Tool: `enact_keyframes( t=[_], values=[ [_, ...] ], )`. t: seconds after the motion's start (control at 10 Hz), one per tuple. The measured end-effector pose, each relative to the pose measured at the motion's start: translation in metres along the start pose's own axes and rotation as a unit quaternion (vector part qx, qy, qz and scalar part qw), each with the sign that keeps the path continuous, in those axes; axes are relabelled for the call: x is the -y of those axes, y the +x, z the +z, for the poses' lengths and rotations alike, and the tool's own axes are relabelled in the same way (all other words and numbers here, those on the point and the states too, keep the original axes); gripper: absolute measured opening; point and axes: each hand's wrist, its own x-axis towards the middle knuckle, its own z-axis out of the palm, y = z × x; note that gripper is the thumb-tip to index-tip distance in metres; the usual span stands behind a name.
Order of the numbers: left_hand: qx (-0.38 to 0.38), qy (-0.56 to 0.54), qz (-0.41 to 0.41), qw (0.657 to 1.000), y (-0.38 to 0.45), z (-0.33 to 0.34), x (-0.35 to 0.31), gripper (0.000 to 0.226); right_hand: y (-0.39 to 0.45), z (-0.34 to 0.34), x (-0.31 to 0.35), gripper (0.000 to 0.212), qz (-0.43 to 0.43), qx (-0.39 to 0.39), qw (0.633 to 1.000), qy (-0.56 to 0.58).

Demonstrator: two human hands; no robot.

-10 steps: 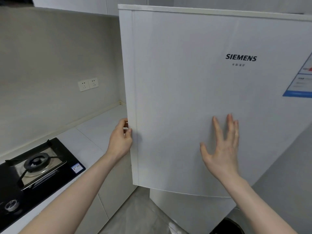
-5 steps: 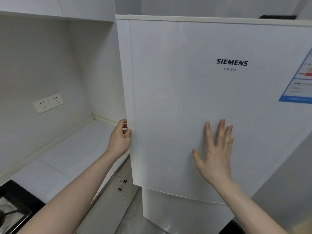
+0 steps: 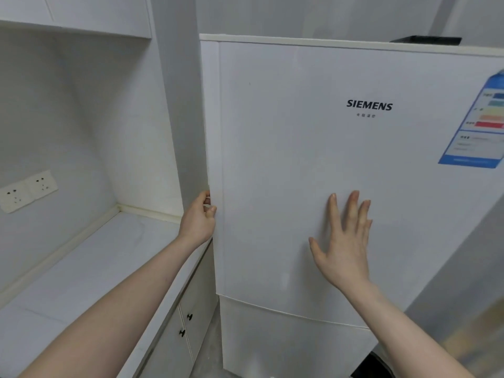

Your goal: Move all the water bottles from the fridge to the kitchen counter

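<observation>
One white Siemens fridge door (image 3: 300, 173) is closed, no bottles visible. The left hand (image 3: 197, 221) apparently curls around its edge; the right hand (image 3: 343, 241) lies flat, fingers spread. One bare tabletop (image 3: 90, 268), two sockets (image 3: 27, 190).

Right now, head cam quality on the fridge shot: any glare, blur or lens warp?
Head view: soft, even light, no hard glare on the fridge door; a faint shadow lies under the right hand. Wide-angle warp bends the door's top edge and the energy label. Logo reads sharp; label text is too soft to read. The left hand at the door edge is slightly soft.
</observation>
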Motion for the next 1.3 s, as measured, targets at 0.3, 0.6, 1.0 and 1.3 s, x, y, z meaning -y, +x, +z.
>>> enact_keyframes(
  t=[0.3,0.6,1.0,1.3],
  values=[
    [0.012,0.029,0.023,0.999,0.025,0.006,0.001,0.020,0.011,0.011,0.003,0.112,0.017,0.005,0.998,-0.053],
    [0.015,0.026,0.024,0.999,0.028,0.010,0.011,0.022,0.013,0.014,0.005,0.117,0.017,0.007,0.995,-0.101],
    [0.087,0.143,-0.009,0.986,0.019,-0.003,-0.017,0.037,0.006,-0.013,0.012,0.117,0.016,0.049,0.995,-0.082],
    [0.103,0.167,0.174,0.965,-0.093,-0.014,-0.063,0.069,-0.022,-0.075,0.013,0.098,0.009,0.131,0.990,0.056]
  ],
)
